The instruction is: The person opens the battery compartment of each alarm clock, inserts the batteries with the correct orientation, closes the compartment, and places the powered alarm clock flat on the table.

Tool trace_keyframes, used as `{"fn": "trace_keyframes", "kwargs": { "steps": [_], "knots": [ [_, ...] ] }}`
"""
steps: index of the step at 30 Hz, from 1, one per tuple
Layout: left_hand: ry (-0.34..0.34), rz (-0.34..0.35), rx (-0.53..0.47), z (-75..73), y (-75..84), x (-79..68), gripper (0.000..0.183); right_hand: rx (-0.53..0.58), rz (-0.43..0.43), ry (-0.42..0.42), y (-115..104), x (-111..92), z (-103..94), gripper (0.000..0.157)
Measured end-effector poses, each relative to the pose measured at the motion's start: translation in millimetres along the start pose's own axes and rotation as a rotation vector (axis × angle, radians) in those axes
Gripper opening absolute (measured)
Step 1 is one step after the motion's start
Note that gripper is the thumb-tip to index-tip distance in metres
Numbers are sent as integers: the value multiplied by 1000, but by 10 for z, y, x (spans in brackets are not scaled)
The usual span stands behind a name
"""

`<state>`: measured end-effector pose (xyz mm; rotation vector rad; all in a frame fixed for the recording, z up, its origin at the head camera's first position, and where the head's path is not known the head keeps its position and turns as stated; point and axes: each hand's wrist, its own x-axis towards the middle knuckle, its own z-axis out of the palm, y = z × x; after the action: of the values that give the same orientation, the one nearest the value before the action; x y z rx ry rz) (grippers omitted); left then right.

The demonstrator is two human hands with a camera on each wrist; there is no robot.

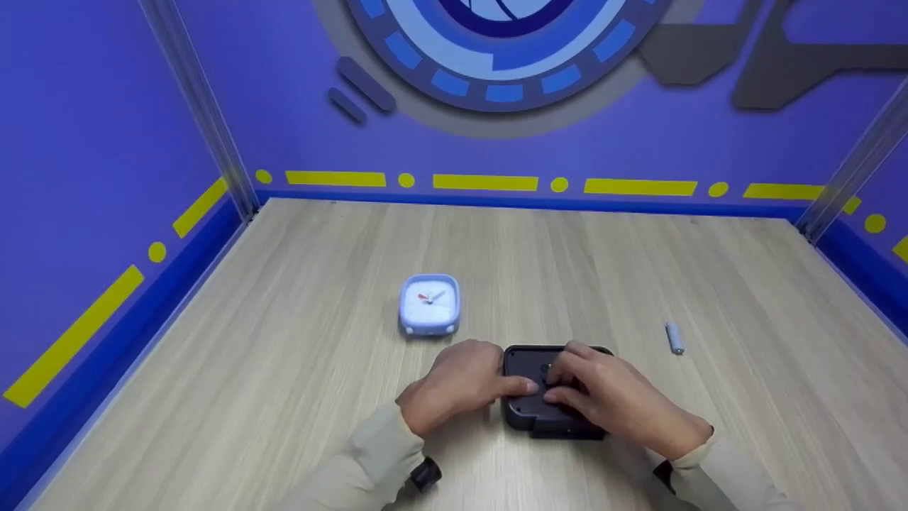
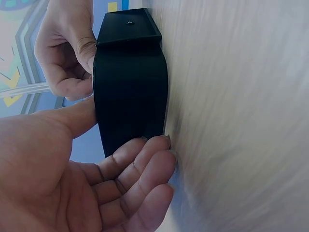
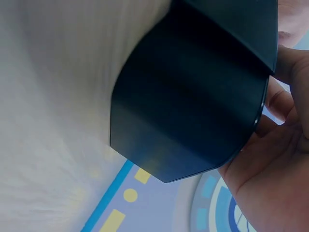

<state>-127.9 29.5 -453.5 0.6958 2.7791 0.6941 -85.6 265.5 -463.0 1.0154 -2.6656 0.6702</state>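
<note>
A black square device [image 1: 525, 357] with rounded corners and a raised block along its near edge lies flat on the table. My left hand [image 1: 461, 380] holds its left side, thumb laid on the top face and fingers bent along the side wall [image 2: 130, 92]. Over the middle of the same face, my right hand [image 1: 603, 387] has its fingers curled, thumb and index fingertips close together at a small dark round part. What those fingertips pinch is hidden. In the right wrist view, the device's dark wall [image 3: 188, 96] covers much of that hand.
A small light-blue alarm clock [image 1: 430, 305] stands beyond my left hand, its dial facing up toward me. A pale battery [image 1: 674, 338] lies on the wooden table [image 1: 319, 284] at the right. Blue panels [image 1: 213, 106] enclose the table's back and sides.
</note>
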Motion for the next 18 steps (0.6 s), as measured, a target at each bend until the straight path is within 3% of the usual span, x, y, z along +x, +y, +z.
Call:
{"fn": "trace_keyframes", "kwargs": {
  "steps": [13, 18],
  "knots": [
    [-4, 4, 9, 5, -1, -2, 48, 21, 27, -33, -8, -10, -6, 18],
    [-2, 6, -11, 5, -5, -2, 48, -5, -7, 3, 9, -5, 0, 17]
  ]
}}
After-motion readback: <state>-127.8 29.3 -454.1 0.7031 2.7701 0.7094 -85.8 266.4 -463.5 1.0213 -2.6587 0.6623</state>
